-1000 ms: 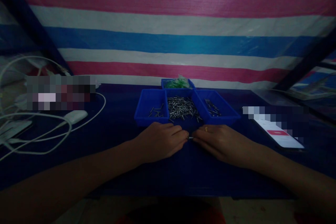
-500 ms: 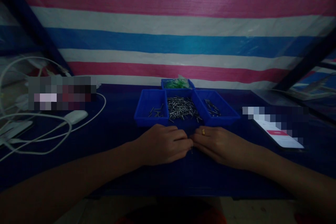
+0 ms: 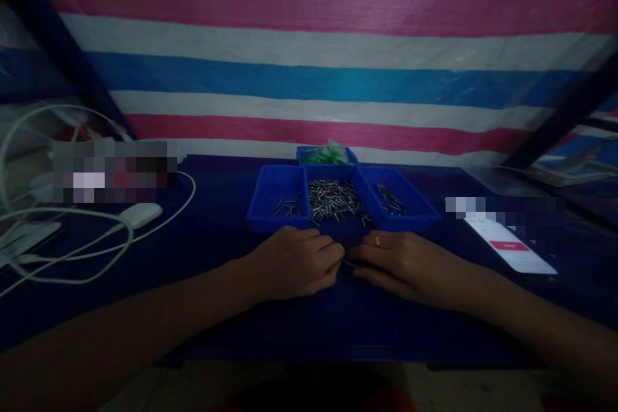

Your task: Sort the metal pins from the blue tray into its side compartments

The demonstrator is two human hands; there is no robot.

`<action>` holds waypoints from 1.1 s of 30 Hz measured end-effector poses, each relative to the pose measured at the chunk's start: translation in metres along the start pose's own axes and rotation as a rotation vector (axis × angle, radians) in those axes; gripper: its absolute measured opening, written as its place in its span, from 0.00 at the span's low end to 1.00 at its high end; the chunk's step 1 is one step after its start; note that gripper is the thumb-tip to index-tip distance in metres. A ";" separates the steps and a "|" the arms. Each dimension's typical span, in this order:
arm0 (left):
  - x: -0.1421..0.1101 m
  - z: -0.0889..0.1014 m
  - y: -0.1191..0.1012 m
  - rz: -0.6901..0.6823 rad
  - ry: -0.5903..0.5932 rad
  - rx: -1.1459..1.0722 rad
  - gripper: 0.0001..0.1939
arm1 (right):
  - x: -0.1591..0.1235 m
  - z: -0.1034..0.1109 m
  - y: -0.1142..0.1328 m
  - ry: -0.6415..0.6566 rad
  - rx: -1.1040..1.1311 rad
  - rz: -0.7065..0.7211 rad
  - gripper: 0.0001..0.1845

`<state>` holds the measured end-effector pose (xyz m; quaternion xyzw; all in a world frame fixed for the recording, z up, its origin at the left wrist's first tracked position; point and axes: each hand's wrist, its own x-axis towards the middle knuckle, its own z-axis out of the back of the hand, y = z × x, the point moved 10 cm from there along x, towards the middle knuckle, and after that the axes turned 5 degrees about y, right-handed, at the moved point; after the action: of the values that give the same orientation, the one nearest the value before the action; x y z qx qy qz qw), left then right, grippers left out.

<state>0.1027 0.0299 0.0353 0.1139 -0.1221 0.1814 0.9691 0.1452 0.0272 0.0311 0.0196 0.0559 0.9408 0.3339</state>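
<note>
My left hand (image 3: 302,262) and my right hand (image 3: 393,262) rest close together over the blue table (image 3: 357,328). A short, thin metal pin (image 3: 349,263) spans the small gap between their fingertips. My left fingers are curled, closed at the pin's left end. On the other side, my right thumb and fingers pinch its right part; a ring shows on that hand. Just beyond lies a heap of similar metal pins (image 3: 334,199). It sits between a left blue tray (image 3: 275,225) and a right blue tray (image 3: 415,222), each with several pins inside.
A small blue tray (image 3: 300,157) behind the heap holds a plastic bag with green contents (image 3: 328,154). To the right lies a lit phone (image 3: 524,257). White cables (image 3: 130,232) and a white adapter (image 3: 141,214) are at left. A striped sheet (image 3: 338,84) hangs behind.
Half a second ago my fingertips met and the pin pointed down between them. Now they are slightly apart and the pin lies nearly level. The trays and heap stay put.
</note>
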 end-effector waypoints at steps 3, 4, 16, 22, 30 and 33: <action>0.001 -0.001 0.001 0.011 0.002 0.001 0.08 | 0.000 0.000 -0.001 -0.003 -0.017 0.002 0.10; 0.001 0.000 0.000 0.007 -0.006 0.001 0.09 | 0.000 0.000 -0.001 -0.001 -0.020 0.002 0.11; 0.001 0.000 0.006 0.060 0.010 -0.028 0.09 | -0.003 0.007 -0.015 -0.077 -0.038 -0.093 0.12; 0.000 0.001 0.006 0.057 0.005 -0.014 0.08 | -0.004 0.008 -0.016 -0.098 -0.043 -0.090 0.11; 0.001 -0.002 0.006 0.051 0.042 0.004 0.05 | -0.003 0.005 -0.017 -0.069 -0.069 -0.091 0.11; 0.001 -0.002 0.006 0.043 0.040 0.005 0.05 | -0.003 0.003 -0.017 -0.064 -0.065 -0.089 0.11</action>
<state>0.1019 0.0358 0.0345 0.1099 -0.1048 0.2048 0.9670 0.1588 0.0388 0.0322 0.0361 0.0153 0.9252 0.3774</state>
